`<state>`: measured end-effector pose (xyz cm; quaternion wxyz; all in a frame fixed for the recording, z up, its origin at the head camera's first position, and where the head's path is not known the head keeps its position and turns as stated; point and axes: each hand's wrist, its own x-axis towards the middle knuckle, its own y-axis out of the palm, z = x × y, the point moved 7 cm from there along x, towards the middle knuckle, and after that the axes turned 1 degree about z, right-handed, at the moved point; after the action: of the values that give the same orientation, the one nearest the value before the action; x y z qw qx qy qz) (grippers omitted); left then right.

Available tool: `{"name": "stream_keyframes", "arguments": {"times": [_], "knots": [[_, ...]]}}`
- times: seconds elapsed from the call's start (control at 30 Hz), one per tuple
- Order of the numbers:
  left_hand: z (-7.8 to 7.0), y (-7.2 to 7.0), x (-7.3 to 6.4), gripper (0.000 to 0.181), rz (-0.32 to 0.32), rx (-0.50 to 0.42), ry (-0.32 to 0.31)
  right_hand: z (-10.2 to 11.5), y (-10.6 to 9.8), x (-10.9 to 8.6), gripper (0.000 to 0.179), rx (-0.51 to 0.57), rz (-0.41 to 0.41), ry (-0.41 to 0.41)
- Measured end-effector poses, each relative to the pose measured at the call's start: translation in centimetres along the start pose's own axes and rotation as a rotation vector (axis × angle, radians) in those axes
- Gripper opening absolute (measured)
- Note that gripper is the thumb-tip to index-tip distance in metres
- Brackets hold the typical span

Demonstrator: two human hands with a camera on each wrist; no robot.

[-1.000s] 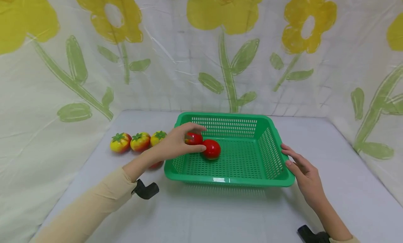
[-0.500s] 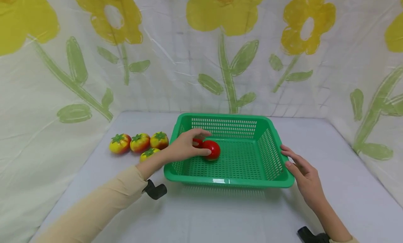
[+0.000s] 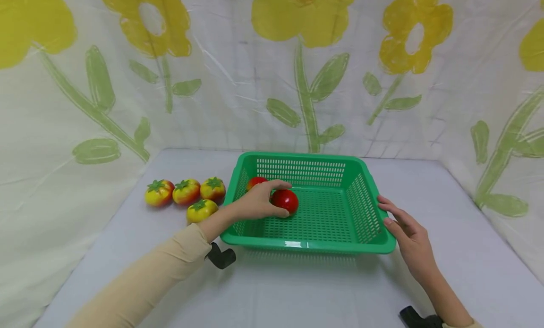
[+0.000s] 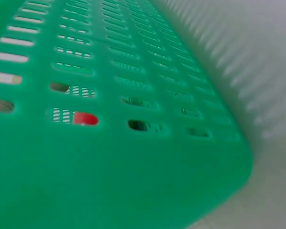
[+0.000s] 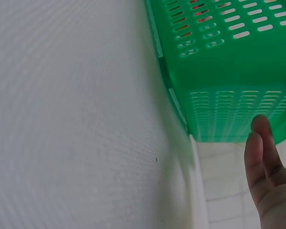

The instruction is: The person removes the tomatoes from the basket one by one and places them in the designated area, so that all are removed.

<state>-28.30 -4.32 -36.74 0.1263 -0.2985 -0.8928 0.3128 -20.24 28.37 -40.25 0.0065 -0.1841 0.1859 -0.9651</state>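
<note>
A glossy red tomato (image 3: 284, 201) lies in the left half of a green plastic basket (image 3: 293, 244). My left hand (image 3: 260, 200) reaches over the basket's left side, fingers over the top of this tomato and thumb at its lower edge. Behind the hand, a second red tomato (image 3: 256, 181) is partly covered. My right hand (image 3: 410, 238) rests against the basket's right rim; the right wrist view shows its straight fingers (image 5: 263, 138) beside the basket wall (image 5: 219, 71). In the left wrist view, the slotted basket wall (image 4: 86, 167) hides the left hand.
Left of the basket on the white table (image 3: 306, 290) sit several yellow-red tomatoes (image 3: 186, 192) with green leafy tops. One more such tomato (image 3: 201, 210) lies close to the left forearm. A flower-printed cloth (image 3: 221, 106) hangs behind the table.
My left hand has shifted right, from beside the second tomato to round the glossy red one. Tomatoes on the table have come out from behind the arm. The right hand stays at the rim.
</note>
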Motion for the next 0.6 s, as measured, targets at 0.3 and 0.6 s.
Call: {"name": "stream_keyframes", "arguments": {"times": [0.3,0.6], "knots": [[-0.29,0.24,0.02,0.058,0.022,0.049,0.014,0.08,0.02,-0.04,0.037,-0.024,-0.002,-0.001],[-0.27,0.45,0.09,0.054,0.030,0.137,0.039,0.06,0.07,0.01,0.037,-0.011,0.005,0.007]]}}
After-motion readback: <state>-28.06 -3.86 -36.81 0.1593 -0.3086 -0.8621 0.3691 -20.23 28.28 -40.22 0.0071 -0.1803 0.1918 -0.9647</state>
